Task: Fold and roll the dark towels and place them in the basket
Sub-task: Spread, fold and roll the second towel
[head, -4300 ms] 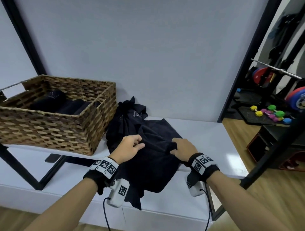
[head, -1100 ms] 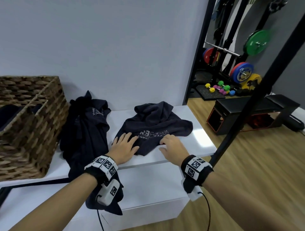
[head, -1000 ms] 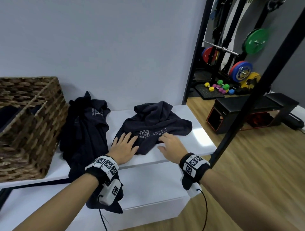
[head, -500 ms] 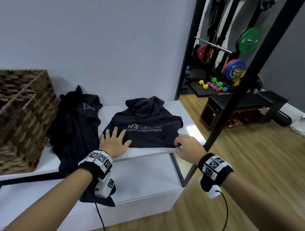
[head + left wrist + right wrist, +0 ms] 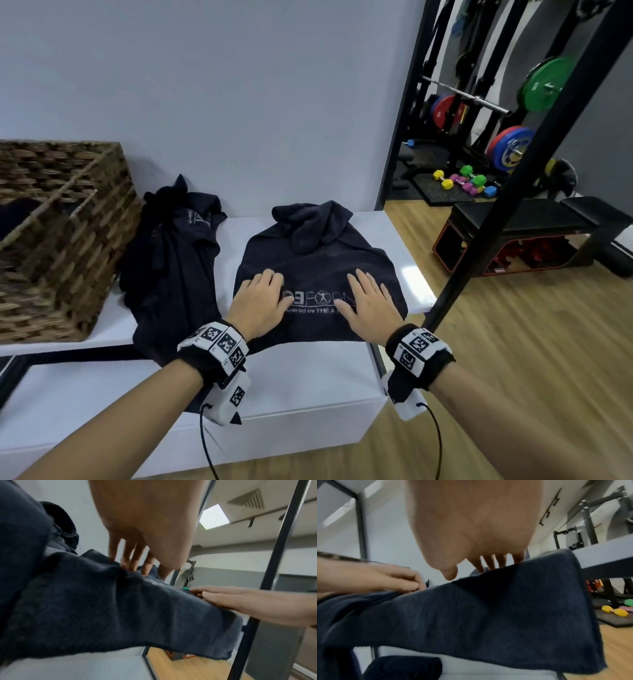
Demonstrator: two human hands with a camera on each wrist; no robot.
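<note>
A dark towel [image 5: 318, 260] with white lettering lies spread on the white shelf [image 5: 387, 233], its near edge hanging over the front. My left hand [image 5: 262, 296] lies flat on its left part, fingers straight. My right hand [image 5: 364, 301] lies flat on its right part, fingers spread. The far end of the towel is bunched near the wall. In the wrist views the towel [image 5: 106, 608] [image 5: 488, 612] drapes over the shelf edge under my left hand [image 5: 135, 563] and my right hand [image 5: 488, 563]. A heap of dark towels [image 5: 171, 260] sits left of it. The wicker basket [image 5: 68, 240] stands at far left.
A black slanted frame post [image 5: 507, 192] rises just right of the shelf corner. Behind it are a black bench [image 5: 534, 233], weight plates and coloured dumbbells [image 5: 462, 180] on a wooden floor. A lower white step [image 5: 291, 394] lies below the shelf.
The towel has been drawn toward me and flattened. My right hand let go of its right corner and moved onto its top. My left hand stays flat on its left part.
</note>
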